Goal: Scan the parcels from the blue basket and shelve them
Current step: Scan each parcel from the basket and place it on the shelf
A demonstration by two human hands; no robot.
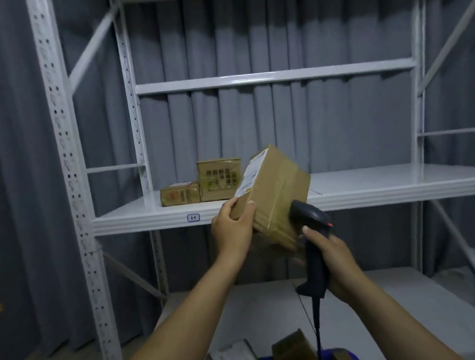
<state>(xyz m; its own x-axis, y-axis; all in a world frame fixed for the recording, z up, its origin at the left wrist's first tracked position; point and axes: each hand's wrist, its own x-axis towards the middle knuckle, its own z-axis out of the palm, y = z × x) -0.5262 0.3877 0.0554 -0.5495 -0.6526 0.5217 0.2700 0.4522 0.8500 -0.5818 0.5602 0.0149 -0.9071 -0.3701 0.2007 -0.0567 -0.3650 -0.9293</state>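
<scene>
My left hand [233, 229] grips the lower left corner of a brown cardboard parcel [278, 194], held tilted in front of the middle shelf [394, 189]. A white label [251, 173] covers the parcel's left face. My right hand [332, 260] is closed around the handle of a black barcode scanner [312, 231], whose head touches the parcel's lower right side. Its cable hangs down toward the blue basket [344, 354] at the bottom edge, where more parcels [291, 349] lie. Two small parcels [201, 187] stand on the middle shelf at the left.
The white metal rack has an upper shelf [275, 76], a lower shelf [372, 296] and perforated uprights [66, 160]. A small label tag [193, 217] sticks on the middle shelf's front edge. Grey curtains hang behind the rack.
</scene>
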